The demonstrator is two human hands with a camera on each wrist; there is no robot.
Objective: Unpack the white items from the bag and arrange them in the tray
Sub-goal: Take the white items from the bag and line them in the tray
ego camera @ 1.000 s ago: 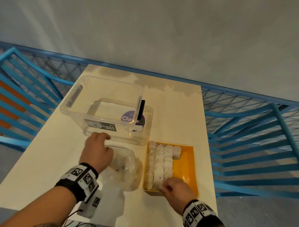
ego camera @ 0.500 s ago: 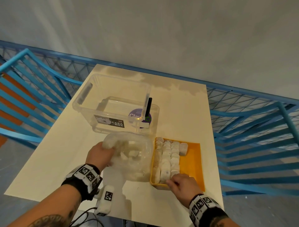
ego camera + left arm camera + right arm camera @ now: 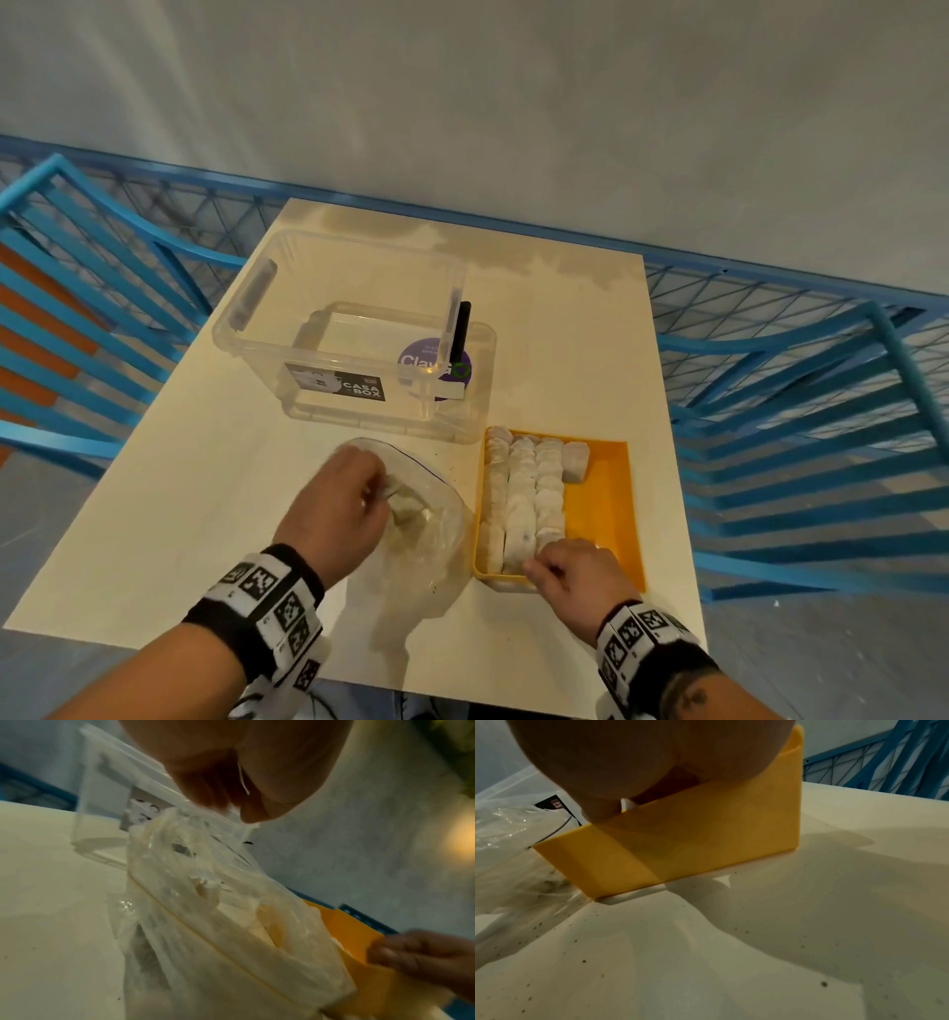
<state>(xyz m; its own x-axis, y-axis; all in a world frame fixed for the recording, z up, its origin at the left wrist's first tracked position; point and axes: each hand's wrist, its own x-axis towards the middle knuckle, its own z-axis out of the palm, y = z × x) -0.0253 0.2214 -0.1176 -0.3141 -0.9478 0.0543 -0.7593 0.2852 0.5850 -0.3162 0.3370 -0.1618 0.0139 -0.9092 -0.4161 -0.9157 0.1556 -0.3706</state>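
Fingers of our left hand (image 3: 336,501) curl into the clear plastic bag's (image 3: 426,534) mouth, seemingly for another piece, while our right hand (image 3: 575,573) pinches the yellow tray's (image 3: 613,506) near wall, steadying the white rows (image 3: 521,501).

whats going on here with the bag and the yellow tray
A person is moving white items from a clear plastic bag into a yellow tray. The left hand reaches into the bag's mouth, while the right hand rests at the tray's near edge. Three rows are filled and a fourth has begun. A clear storage box sits behind.
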